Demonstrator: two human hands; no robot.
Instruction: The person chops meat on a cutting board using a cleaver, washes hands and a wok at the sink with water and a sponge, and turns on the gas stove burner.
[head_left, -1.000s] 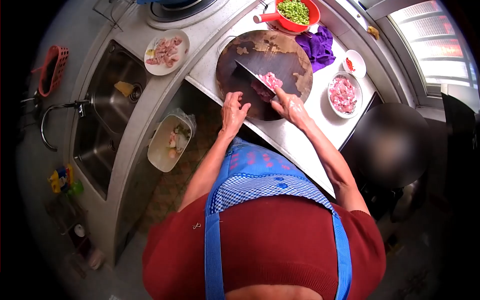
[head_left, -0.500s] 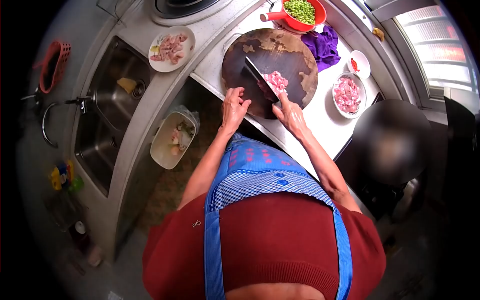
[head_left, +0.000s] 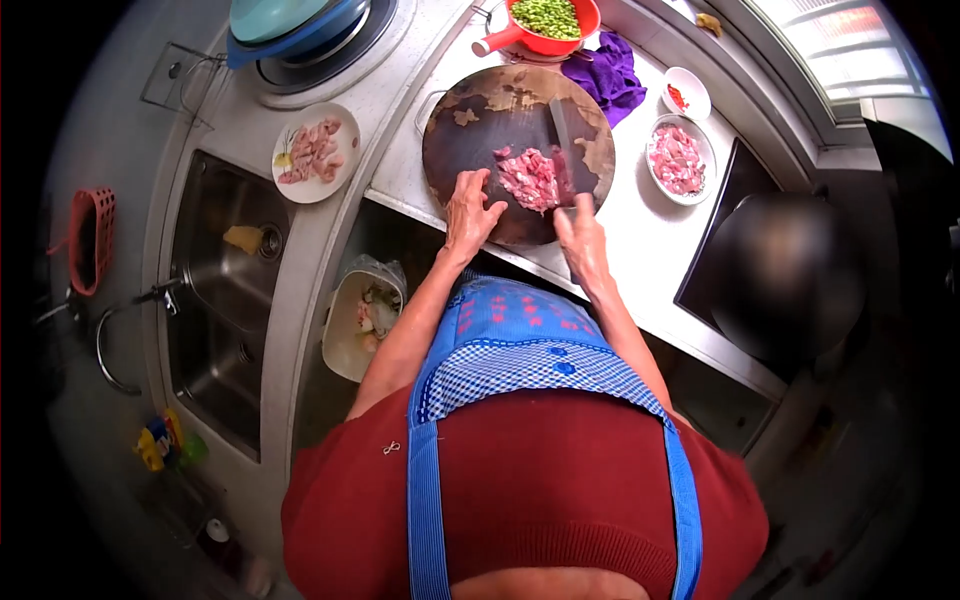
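A pile of chopped raw meat [head_left: 530, 178] lies on the round, dark-stained chopping board [head_left: 462, 150]. My right hand [head_left: 584, 242] is closed around the handle of a cleaver. The cleaver's blade [head_left: 562, 130], smeared by motion, stands over the right side of the meat and points away from me. Whether its edge touches the board, I cannot tell. My left hand [head_left: 470, 215] holds nothing; its thumb and fingers are apart at the near left rim of the board, close to the meat.
Right of the board are a bowl of meat pieces [head_left: 680, 160] and a small bowl with red bits [head_left: 687, 94]. Behind it sit a purple cloth [head_left: 607, 78] and a red strainer of chopped greens [head_left: 566, 44]. Leftward are a meat plate [head_left: 345, 165], a sink [head_left: 215, 345] and a waste bin [head_left: 345, 345].
The cleaver has swung from the left of the meat to its right, and the pile looks wider spread. My left hand stays by the board's rim. The camera view has shifted.
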